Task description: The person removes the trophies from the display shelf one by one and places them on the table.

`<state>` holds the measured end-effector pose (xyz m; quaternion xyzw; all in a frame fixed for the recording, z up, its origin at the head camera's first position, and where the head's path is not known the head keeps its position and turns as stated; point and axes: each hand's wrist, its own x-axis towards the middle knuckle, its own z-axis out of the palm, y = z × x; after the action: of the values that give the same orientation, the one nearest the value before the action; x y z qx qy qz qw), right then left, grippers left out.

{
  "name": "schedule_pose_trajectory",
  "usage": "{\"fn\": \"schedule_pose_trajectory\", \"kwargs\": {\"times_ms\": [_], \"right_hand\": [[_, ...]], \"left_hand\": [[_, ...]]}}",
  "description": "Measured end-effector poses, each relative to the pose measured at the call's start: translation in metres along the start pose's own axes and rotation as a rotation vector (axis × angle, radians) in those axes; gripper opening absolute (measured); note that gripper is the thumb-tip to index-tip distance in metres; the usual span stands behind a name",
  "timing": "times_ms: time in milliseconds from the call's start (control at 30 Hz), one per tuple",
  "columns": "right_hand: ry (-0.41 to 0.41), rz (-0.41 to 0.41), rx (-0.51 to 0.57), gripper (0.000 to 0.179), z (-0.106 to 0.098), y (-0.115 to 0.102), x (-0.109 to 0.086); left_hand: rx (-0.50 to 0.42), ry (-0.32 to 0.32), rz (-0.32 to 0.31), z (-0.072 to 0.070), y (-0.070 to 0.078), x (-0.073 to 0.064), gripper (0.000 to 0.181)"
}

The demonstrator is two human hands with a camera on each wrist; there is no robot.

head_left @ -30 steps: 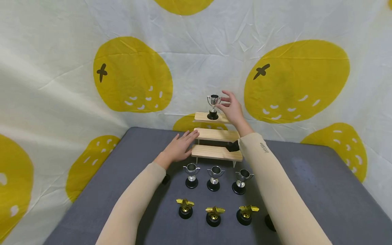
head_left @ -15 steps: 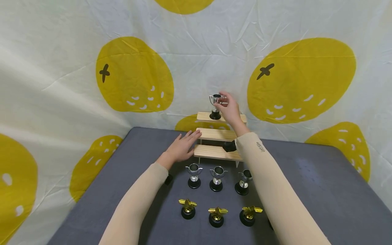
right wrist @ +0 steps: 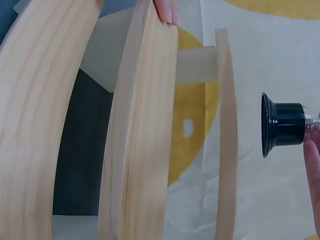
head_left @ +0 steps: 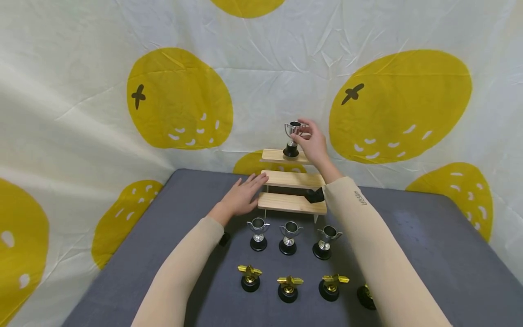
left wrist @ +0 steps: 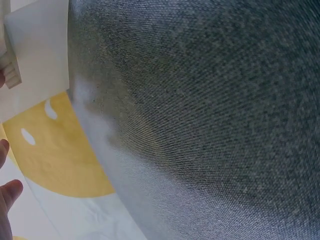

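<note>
My right hand (head_left: 313, 144) pinches a small silver trophy cup (head_left: 292, 135) with a black base, held upright over the top step of a wooden three-step display stand (head_left: 292, 178). In the right wrist view, a gap shows between the trophy's black base (right wrist: 286, 124) and the stand's top step (right wrist: 227, 145). My left hand (head_left: 242, 196) touches the left end of the stand's middle step with its fingers extended. Its fingertips (right wrist: 166, 11) rest at that step's end in the right wrist view. The left wrist view shows mostly grey cloth.
In front of the stand, three more silver trophy cups (head_left: 288, 237) stand in a row on the grey cloth-covered table (head_left: 412, 259). Nearer is a row of several gold trophies (head_left: 288, 289) on black bases, one partly behind the right sleeve. A fruit-print curtain (head_left: 269, 91) hangs behind.
My right hand's fingers have closed in on the silver trophy cup. The cup has risen slightly and shifted right over the top step. My left hand has stayed at the stand.
</note>
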<state>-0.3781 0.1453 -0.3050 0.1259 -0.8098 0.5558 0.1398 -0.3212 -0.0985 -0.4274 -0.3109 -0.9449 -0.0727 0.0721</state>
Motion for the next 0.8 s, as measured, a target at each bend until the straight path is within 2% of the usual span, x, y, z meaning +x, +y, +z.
{"fn": "schedule_pose_trajectory", "kwargs": {"times_ms": [233, 433, 633, 800], "right_hand": [[-0.056, -0.051, 0.033, 0.055, -0.010, 0.002, -0.007], [-0.082, -0.096, 0.052, 0.055, -0.023, -0.004, -0.012], [-0.112, -0.098, 0.039, 0.055, -0.039, -0.014, -0.028], [-0.112, -0.118, 0.007, 0.055, -0.052, -0.012, -0.041]], "left_hand": [[-0.005, -0.033, -0.016, 0.003, -0.001, -0.003, 0.072], [-0.008, -0.010, -0.010, 0.001, -0.001, -0.003, 0.071], [-0.001, -0.011, -0.013, 0.000, -0.002, -0.001, 0.072], [-0.003, -0.013, -0.008, -0.001, -0.002, 0.001, 0.072]]}}
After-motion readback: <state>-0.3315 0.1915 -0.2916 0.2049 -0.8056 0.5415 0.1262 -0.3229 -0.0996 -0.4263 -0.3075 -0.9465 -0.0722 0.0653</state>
